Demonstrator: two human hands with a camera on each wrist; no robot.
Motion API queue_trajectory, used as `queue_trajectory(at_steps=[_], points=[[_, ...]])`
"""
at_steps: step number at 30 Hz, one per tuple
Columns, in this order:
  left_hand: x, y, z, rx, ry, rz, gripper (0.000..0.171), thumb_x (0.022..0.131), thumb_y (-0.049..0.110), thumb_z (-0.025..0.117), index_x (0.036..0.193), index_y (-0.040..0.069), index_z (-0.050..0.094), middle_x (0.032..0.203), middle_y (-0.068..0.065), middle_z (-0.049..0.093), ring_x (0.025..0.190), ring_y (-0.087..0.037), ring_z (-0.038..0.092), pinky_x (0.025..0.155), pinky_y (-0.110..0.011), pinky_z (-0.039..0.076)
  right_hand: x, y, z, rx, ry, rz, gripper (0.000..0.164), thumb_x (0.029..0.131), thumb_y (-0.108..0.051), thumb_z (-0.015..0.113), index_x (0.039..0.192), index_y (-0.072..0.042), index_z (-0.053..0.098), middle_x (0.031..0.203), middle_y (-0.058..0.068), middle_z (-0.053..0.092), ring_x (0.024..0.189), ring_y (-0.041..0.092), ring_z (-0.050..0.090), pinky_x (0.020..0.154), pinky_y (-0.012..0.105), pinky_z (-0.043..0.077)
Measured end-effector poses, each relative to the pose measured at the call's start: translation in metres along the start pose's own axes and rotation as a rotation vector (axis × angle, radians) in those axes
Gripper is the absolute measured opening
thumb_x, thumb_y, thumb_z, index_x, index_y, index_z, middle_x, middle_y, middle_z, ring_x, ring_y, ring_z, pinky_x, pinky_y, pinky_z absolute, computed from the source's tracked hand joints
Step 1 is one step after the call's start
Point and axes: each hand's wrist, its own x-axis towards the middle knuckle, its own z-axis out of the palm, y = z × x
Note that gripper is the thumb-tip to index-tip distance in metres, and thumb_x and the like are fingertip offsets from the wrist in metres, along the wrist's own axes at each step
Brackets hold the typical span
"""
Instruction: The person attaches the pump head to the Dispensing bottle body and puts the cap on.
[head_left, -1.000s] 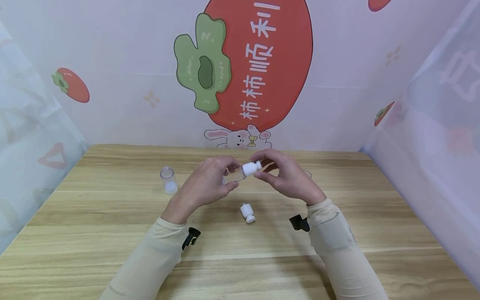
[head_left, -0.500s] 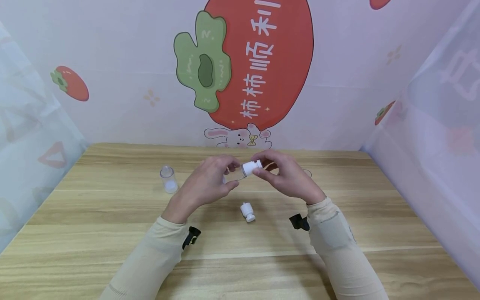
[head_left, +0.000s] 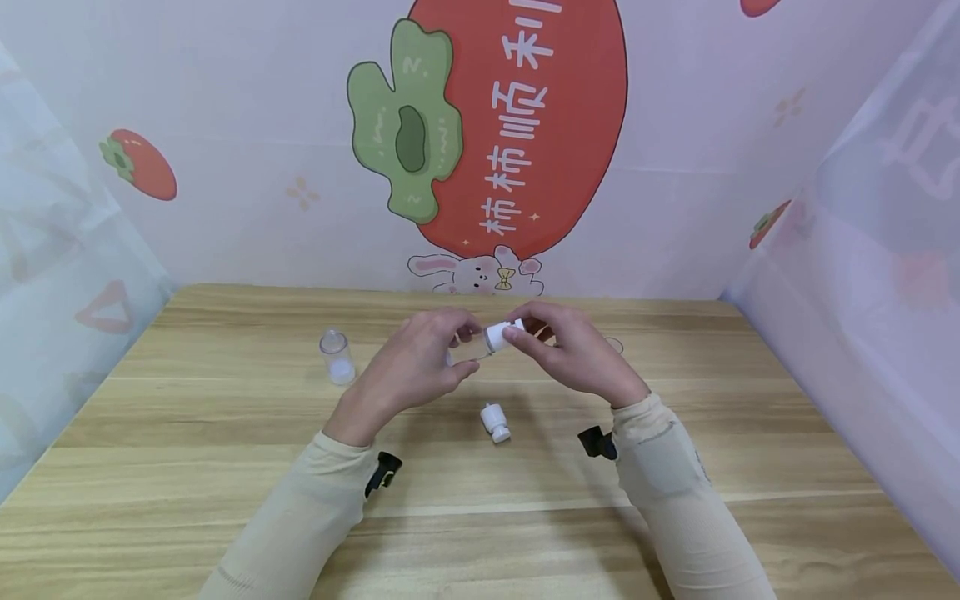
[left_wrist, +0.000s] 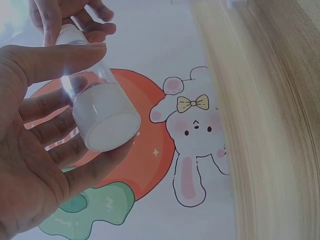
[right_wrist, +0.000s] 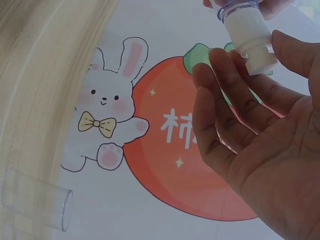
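My left hand (head_left: 423, 358) grips a clear bottle (head_left: 468, 350) with a white base, thumb on one side and fingers on the other. The bottle is held above the table, tilted, its white base (left_wrist: 107, 120) facing the left wrist camera. On its upper end sits a white pump head (head_left: 497, 335). My right hand (head_left: 573, 346) pinches this pump head between thumb and fingers; in the right wrist view the thumb lies against its side (right_wrist: 250, 32). A second white pump head (head_left: 495, 422) lies on the table below the hands.
Another clear bottle (head_left: 337, 358) with a white bottom stands left of my left hand. A clear plastic cap (right_wrist: 37, 200) shows in the right wrist view, mostly hidden behind the right hand in the head view. The wooden table (head_left: 420, 517) ends at a printed backdrop (head_left: 247, 217).
My right thumb has moved up along the white pump head, from its outer end onto its body. The left hand and bottle have stayed nearly still.
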Motion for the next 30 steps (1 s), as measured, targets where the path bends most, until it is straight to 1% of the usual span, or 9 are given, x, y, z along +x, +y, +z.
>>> queue_trajectory(at_steps=[4, 8, 12, 17, 23, 27, 30], points=[[-0.0001, 0.0001, -0.0001, -0.005, 0.0, -0.001, 0.036, 0.073, 0.014, 0.08, 0.105, 0.01, 0.066, 0.093, 0.002, 0.063, 0.084, -0.016, 0.06, 0.071, -0.029, 0.05, 0.0002, -0.0001, 0.0005, -0.011, -0.002, 0.024, 0.024, 0.092, -0.037, 0.058, 0.101, -0.016, 0.065, 0.089, -0.004, 0.062, 0.081, 0.013, 0.057, 0.077, 0.035, 0.049], [-0.0005, 0.001, -0.0006, -0.004, -0.001, -0.001, 0.037, 0.072, 0.014, 0.081, 0.105, 0.01, 0.066, 0.093, 0.002, 0.063, 0.084, -0.017, 0.061, 0.071, -0.029, 0.05, -0.0001, -0.0007, -0.0002, -0.013, -0.003, 0.052, 0.027, 0.092, -0.039, 0.057, 0.104, -0.016, 0.064, 0.09, -0.004, 0.062, 0.082, 0.014, 0.057, 0.077, 0.034, 0.049], [-0.0006, 0.0007, -0.0005, -0.002, 0.003, 0.005, 0.037, 0.072, 0.014, 0.081, 0.105, 0.01, 0.066, 0.092, 0.002, 0.063, 0.083, -0.014, 0.06, 0.07, -0.029, 0.05, -0.0009, -0.001, -0.0022, -0.002, -0.001, 0.05, 0.029, 0.091, -0.041, 0.057, 0.107, -0.016, 0.063, 0.094, -0.005, 0.063, 0.086, 0.013, 0.058, 0.079, 0.033, 0.049], [-0.0002, -0.0004, -0.0003, -0.006, 0.005, 0.009, 0.036, 0.072, 0.014, 0.081, 0.105, 0.009, 0.066, 0.092, 0.002, 0.064, 0.082, -0.011, 0.059, 0.07, -0.028, 0.05, -0.0019, 0.0004, -0.0047, 0.019, 0.004, 0.001, 0.032, 0.089, -0.038, 0.062, 0.113, -0.018, 0.06, 0.101, -0.009, 0.061, 0.09, 0.01, 0.058, 0.082, 0.032, 0.048], [0.0001, -0.001, -0.0003, -0.005, -0.002, 0.006, 0.036, 0.072, 0.014, 0.08, 0.105, 0.009, 0.066, 0.093, 0.001, 0.064, 0.083, -0.013, 0.06, 0.071, -0.029, 0.05, -0.002, 0.004, -0.0056, 0.054, -0.01, -0.074, 0.034, 0.084, -0.025, 0.07, 0.116, -0.018, 0.059, 0.106, -0.009, 0.06, 0.093, 0.012, 0.059, 0.084, 0.04, 0.049], [0.0002, -0.0009, -0.0003, -0.004, -0.007, -0.004, 0.037, 0.072, 0.014, 0.08, 0.106, 0.008, 0.066, 0.094, 0.0, 0.064, 0.083, -0.013, 0.06, 0.071, -0.029, 0.051, -0.0019, 0.0049, -0.0062, 0.052, -0.015, -0.1, 0.036, 0.082, -0.017, 0.072, 0.115, -0.018, 0.059, 0.107, -0.009, 0.06, 0.094, 0.012, 0.059, 0.084, 0.041, 0.049], [0.0, -0.0008, -0.0004, -0.001, -0.01, -0.011, 0.036, 0.073, 0.014, 0.08, 0.106, 0.009, 0.066, 0.094, 0.001, 0.064, 0.082, -0.012, 0.059, 0.071, -0.029, 0.051, -0.0017, 0.0047, -0.0066, 0.052, -0.018, -0.112, 0.036, 0.082, -0.015, 0.072, 0.116, -0.015, 0.059, 0.107, -0.008, 0.06, 0.094, 0.013, 0.059, 0.084, 0.041, 0.049]])
